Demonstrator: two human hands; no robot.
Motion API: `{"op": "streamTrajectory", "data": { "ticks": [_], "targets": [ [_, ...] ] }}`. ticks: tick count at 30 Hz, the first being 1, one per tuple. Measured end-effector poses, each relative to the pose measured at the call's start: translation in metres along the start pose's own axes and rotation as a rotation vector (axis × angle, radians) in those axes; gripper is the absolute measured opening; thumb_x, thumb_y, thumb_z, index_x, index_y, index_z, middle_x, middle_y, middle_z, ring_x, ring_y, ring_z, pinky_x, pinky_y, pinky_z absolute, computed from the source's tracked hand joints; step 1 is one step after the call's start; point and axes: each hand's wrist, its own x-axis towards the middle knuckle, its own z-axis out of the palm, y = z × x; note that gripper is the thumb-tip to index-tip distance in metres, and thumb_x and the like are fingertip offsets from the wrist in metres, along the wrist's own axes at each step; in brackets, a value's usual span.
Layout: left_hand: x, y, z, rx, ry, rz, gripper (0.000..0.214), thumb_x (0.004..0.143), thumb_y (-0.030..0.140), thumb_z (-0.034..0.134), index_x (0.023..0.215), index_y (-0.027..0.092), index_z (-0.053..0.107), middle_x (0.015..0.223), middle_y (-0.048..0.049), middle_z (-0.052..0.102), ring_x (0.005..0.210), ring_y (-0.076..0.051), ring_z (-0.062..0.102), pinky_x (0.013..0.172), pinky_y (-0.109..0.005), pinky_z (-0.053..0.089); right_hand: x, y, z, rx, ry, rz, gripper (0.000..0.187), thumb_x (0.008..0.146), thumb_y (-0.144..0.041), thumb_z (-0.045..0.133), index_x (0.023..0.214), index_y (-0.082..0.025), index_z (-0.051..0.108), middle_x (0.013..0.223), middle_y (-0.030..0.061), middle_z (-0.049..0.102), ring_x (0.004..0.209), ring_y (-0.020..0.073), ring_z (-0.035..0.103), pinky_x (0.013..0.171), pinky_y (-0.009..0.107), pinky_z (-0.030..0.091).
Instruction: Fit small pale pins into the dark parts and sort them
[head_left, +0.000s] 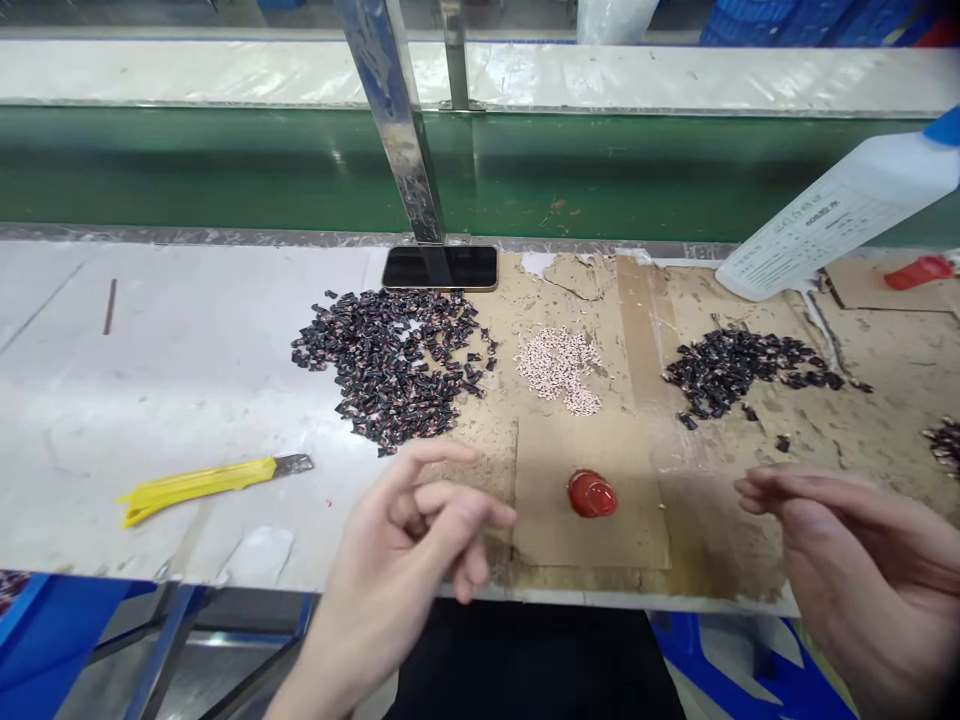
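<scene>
My left hand (409,545) hovers over the bench's front edge with its fingers loosely spread and nothing in it, just below a big heap of small black parts (394,365). My right hand (847,555) is at the lower right, its fingers held together and pointing left; whether something small sits between the fingertips I cannot make out. Between the hands lies a small red cap (592,494) on brown cardboard (592,530). Beyond it sits a little pile of tiny pale beads (561,367), and a second black heap (742,365) lies to the right.
A yellow utility knife (202,483) lies at the left on the white bench. A dark phone (440,268) lies flat by a metal post (394,120). A white bottle (840,215) leans at the far right near a red lid (919,272). A green conveyor (225,165) runs behind.
</scene>
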Motion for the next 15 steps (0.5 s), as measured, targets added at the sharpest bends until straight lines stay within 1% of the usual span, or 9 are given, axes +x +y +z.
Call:
{"op": "streamTrajectory", "data": {
  "ticks": [1, 2, 3, 5, 7, 10, 12, 15],
  "targets": [
    [-0.001, -0.001, -0.007, 0.035, 0.07, 0.02, 0.029, 0.086, 0.044, 0.08, 0.097, 0.024, 0.062, 0.075, -0.0033, 0.08, 0.047, -0.01, 0.057, 0.045, -0.017, 0.045, 0.002, 0.002, -0.004, -0.047, 0.011, 0.034, 0.019, 0.092, -0.025, 0.07, 0.101, -0.039, 0.077, 0.098, 0.0026, 0.077, 0.084, 0.0284, 0.075, 0.076, 0.047, 0.065],
    [-0.003, -0.002, -0.012, 0.078, 0.106, 0.031, 0.029, 0.086, 0.045, 0.08, 0.092, 0.023, 0.062, 0.076, -0.0041, 0.08, 0.05, -0.01, 0.057, 0.048, -0.018, 0.046, 0.005, 0.003, -0.007, -0.089, 0.003, 0.049, 0.014, 0.091, -0.027, 0.072, 0.096, -0.038, 0.078, 0.095, 0.0023, 0.078, 0.083, 0.0289, 0.075, 0.076, 0.047, 0.065],
    [-0.004, -0.004, -0.015, 0.121, 0.109, 0.034, 0.031, 0.086, 0.046, 0.08, 0.087, 0.022, 0.062, 0.077, -0.0046, 0.08, 0.052, -0.01, 0.057, 0.05, -0.018, 0.046, 0.009, 0.003, -0.009, -0.131, -0.02, 0.046, 0.011, 0.09, -0.028, 0.073, 0.092, -0.037, 0.078, 0.093, 0.002, 0.078, 0.083, 0.0292, 0.075, 0.076, 0.047, 0.065],
    [-0.006, -0.009, -0.016, 0.172, 0.078, 0.029, 0.034, 0.087, 0.051, 0.078, 0.084, 0.02, 0.063, 0.075, -0.005, 0.079, 0.056, -0.011, 0.057, 0.054, -0.02, 0.046, 0.016, 0.002, -0.013, -0.208, -0.141, -0.017, 0.01, 0.091, -0.028, 0.072, 0.091, -0.035, 0.078, 0.095, 0.0022, 0.079, 0.086, 0.0289, 0.076, 0.081, 0.047, 0.064],
    [-0.007, -0.015, -0.011, 0.168, 0.075, 0.011, 0.036, 0.089, 0.054, 0.074, 0.087, 0.02, 0.065, 0.074, -0.0052, 0.078, 0.057, -0.012, 0.056, 0.054, -0.021, 0.044, 0.019, 0.004, -0.018, -0.259, -0.251, -0.091, 0.009, 0.092, -0.027, 0.071, 0.09, -0.033, 0.078, 0.098, 0.0033, 0.079, 0.089, 0.0278, 0.076, 0.086, 0.045, 0.063],
    [-0.009, -0.021, -0.001, 0.1, 0.084, -0.032, 0.036, 0.093, 0.055, 0.07, 0.089, 0.02, 0.064, 0.081, -0.0072, 0.081, 0.054, -0.01, 0.051, 0.052, -0.021, 0.039, 0.016, 0.013, -0.026, -0.311, -0.4, -0.167, 0.008, 0.092, -0.027, 0.071, 0.091, -0.029, 0.078, 0.102, 0.0052, 0.079, 0.09, 0.0254, 0.077, 0.08, 0.038, 0.065],
    [-0.008, -0.023, 0.005, 0.058, 0.048, -0.055, 0.035, 0.094, 0.055, 0.069, 0.089, 0.02, 0.062, 0.085, -0.0081, 0.082, 0.052, -0.009, 0.047, 0.051, -0.021, 0.038, 0.01, 0.019, -0.027, -0.343, -0.442, -0.21, 0.008, 0.093, -0.026, 0.07, 0.094, -0.027, 0.078, 0.104, 0.006, 0.078, 0.091, 0.0238, 0.078, 0.077, 0.035, 0.066],
    [-0.004, -0.026, 0.008, 0.027, -0.018, -0.047, 0.036, 0.094, 0.054, 0.07, 0.086, 0.02, 0.062, 0.083, -0.0082, 0.082, 0.051, -0.009, 0.047, 0.049, -0.019, 0.039, 0.004, 0.023, -0.022, -0.364, -0.467, -0.242, 0.011, 0.095, -0.022, 0.068, 0.097, -0.026, 0.078, 0.106, 0.0069, 0.077, 0.092, 0.0226, 0.078, 0.08, 0.035, 0.066]
  ]
}}
